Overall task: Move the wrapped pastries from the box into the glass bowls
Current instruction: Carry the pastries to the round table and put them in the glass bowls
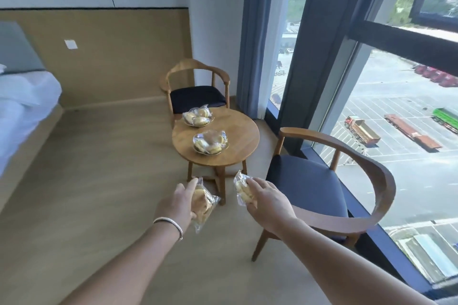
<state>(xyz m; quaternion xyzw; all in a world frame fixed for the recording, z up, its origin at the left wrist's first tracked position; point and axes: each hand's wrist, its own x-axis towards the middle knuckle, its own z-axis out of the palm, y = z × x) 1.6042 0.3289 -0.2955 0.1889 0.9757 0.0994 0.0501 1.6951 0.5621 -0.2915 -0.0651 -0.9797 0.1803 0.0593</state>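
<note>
Two glass bowls stand on a small round wooden table (pixel 238 136). The near bowl (pixel 210 143) and the far bowl (pixel 198 116) each hold several wrapped pastries. My left hand (pixel 177 203) grips a wrapped pastry (pixel 203 202) in clear plastic, held out in front of the table. My right hand (pixel 269 198) grips another wrapped pastry (pixel 241 189). Both hands are in the air, short of the table's near edge. No box is in view.
A wooden chair with a dark seat (pixel 319 181) stands to the right of the table, close to my right arm. A second chair (pixel 197 91) stands behind the table. A bed (pixel 22 101) lies at the left. A tall window (pixel 396 106) fills the right side.
</note>
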